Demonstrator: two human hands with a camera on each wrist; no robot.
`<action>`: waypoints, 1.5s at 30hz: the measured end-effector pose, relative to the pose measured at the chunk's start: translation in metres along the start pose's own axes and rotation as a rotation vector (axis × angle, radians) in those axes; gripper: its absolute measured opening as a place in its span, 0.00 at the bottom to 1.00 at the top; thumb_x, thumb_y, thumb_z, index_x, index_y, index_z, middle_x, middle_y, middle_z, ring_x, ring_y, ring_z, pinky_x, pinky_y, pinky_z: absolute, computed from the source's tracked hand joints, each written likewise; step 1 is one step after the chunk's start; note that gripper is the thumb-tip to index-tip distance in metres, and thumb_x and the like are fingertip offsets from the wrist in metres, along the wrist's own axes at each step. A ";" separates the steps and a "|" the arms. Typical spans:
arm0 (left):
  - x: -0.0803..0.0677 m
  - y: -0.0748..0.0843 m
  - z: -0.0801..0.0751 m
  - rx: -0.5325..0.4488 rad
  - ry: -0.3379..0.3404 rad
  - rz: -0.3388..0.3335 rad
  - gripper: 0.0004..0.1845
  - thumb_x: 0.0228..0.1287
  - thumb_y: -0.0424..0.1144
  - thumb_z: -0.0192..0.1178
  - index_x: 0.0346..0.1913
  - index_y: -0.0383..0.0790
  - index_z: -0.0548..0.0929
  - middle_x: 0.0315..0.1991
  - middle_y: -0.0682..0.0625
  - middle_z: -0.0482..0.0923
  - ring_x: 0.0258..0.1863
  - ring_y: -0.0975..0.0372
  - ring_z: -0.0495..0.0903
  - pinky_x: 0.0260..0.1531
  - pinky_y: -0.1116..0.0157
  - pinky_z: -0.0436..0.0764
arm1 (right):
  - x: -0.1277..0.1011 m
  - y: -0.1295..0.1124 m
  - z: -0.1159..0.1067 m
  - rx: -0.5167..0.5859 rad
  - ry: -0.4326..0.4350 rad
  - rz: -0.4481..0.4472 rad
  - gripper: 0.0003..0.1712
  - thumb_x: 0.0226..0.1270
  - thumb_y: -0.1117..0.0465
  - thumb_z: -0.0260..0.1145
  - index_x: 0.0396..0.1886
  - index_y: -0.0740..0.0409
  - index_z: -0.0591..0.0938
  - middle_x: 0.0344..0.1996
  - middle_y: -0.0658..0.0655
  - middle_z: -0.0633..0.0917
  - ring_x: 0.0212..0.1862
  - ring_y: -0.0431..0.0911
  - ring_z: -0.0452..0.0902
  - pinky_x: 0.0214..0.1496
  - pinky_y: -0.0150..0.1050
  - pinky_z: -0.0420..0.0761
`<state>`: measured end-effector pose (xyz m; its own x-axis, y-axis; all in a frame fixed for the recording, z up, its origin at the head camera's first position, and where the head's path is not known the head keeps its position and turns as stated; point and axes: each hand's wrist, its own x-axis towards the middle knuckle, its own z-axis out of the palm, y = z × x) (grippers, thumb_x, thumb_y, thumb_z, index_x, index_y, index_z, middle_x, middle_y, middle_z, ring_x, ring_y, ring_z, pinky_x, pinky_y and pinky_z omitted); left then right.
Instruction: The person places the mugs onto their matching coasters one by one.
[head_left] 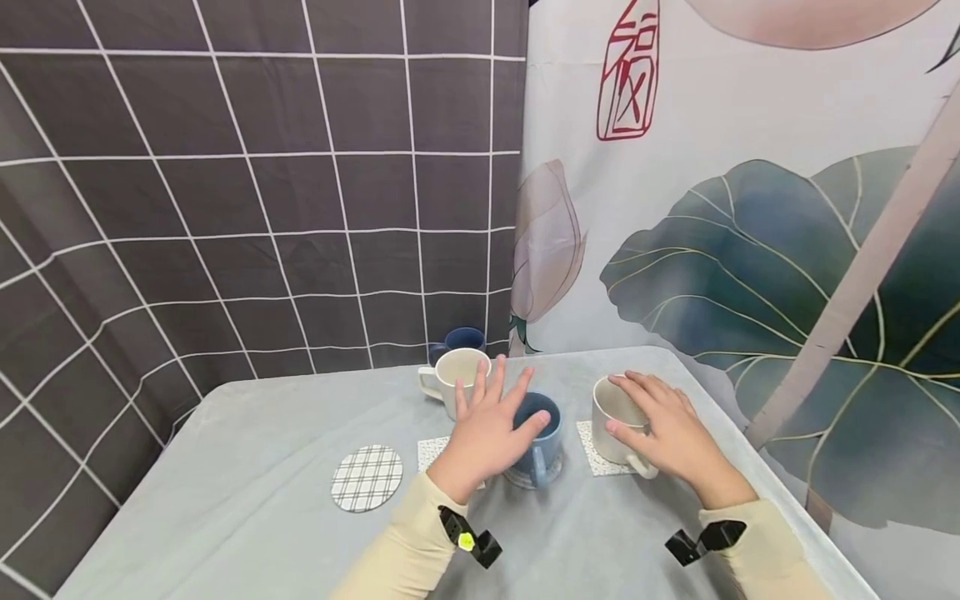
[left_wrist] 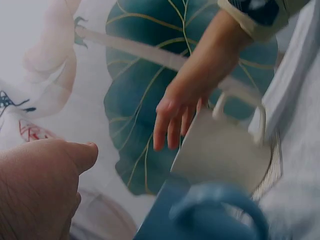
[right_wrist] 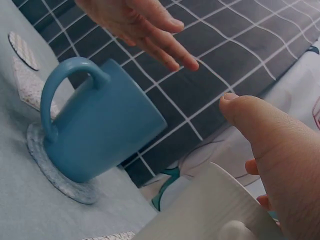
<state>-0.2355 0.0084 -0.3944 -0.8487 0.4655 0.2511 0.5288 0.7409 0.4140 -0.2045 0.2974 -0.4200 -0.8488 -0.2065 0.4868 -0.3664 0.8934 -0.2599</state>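
Note:
My left hand (head_left: 483,433) hovers with spread fingers over the left side of a blue mug (head_left: 550,442), overlapping it in the head view. That mug stands upright on a round grey coaster (right_wrist: 52,172), its handle toward me. To the right, my right hand (head_left: 671,429) is at the rim of an off-white mug (left_wrist: 225,155), fingers extended over its far right side. In the right wrist view the thumb (right_wrist: 242,110) stands off this mug's wall. The off-white mug sits on a square speckled coaster (head_left: 588,442), handle toward me.
Behind my left hand stands a cream mug (head_left: 450,375), with a dark blue mug (head_left: 465,337) behind it at the table's back edge. A round plaid coaster (head_left: 367,477) lies at left, beside another square speckled coaster (head_left: 431,450) partly hidden by my left hand.

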 end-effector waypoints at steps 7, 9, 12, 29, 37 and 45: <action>-0.006 -0.035 -0.014 0.054 0.068 -0.021 0.38 0.73 0.67 0.45 0.81 0.57 0.57 0.81 0.42 0.46 0.81 0.46 0.38 0.71 0.32 0.36 | 0.014 -0.010 0.004 -0.009 -0.065 -0.042 0.40 0.66 0.39 0.67 0.73 0.50 0.71 0.69 0.64 0.72 0.70 0.64 0.64 0.66 0.74 0.57; -0.008 -0.044 -0.017 0.065 0.079 -0.032 0.38 0.73 0.66 0.46 0.80 0.58 0.58 0.81 0.41 0.47 0.80 0.45 0.38 0.72 0.32 0.37 | 0.019 -0.015 0.006 -0.010 -0.087 -0.039 0.41 0.65 0.37 0.67 0.73 0.49 0.71 0.69 0.64 0.72 0.71 0.64 0.63 0.66 0.75 0.56; -0.011 -0.057 -0.023 0.066 0.080 -0.059 0.38 0.72 0.65 0.50 0.80 0.58 0.58 0.81 0.40 0.48 0.80 0.44 0.38 0.72 0.33 0.37 | 0.025 -0.023 0.010 -0.016 -0.116 -0.028 0.42 0.65 0.34 0.66 0.73 0.47 0.71 0.70 0.62 0.72 0.71 0.65 0.63 0.67 0.76 0.54; -0.014 -0.103 -0.039 -0.039 0.208 -0.129 0.36 0.72 0.57 0.56 0.78 0.52 0.63 0.76 0.36 0.59 0.73 0.38 0.61 0.64 0.38 0.70 | 0.059 -0.057 0.028 0.120 -0.155 -0.058 0.49 0.66 0.33 0.65 0.78 0.54 0.64 0.72 0.62 0.69 0.74 0.60 0.62 0.73 0.61 0.64; -0.005 -0.124 -0.042 -0.105 0.193 -0.194 0.35 0.73 0.53 0.56 0.78 0.49 0.63 0.74 0.36 0.61 0.70 0.37 0.66 0.64 0.38 0.69 | 0.072 -0.071 0.036 0.155 -0.175 -0.032 0.50 0.65 0.31 0.65 0.78 0.52 0.64 0.74 0.62 0.68 0.74 0.60 0.62 0.72 0.62 0.65; 0.019 -0.157 -0.032 -0.293 0.166 -0.270 0.30 0.76 0.49 0.53 0.76 0.44 0.66 0.70 0.35 0.68 0.68 0.40 0.70 0.66 0.41 0.68 | 0.080 -0.081 0.044 0.175 -0.171 -0.070 0.48 0.64 0.34 0.66 0.77 0.52 0.65 0.73 0.62 0.69 0.73 0.60 0.64 0.71 0.62 0.66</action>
<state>-0.3347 -0.1146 -0.4262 -0.9586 0.1719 0.2269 0.2836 0.6453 0.7094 -0.2602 0.1912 -0.3969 -0.8655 -0.3435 0.3647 -0.4747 0.7948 -0.3780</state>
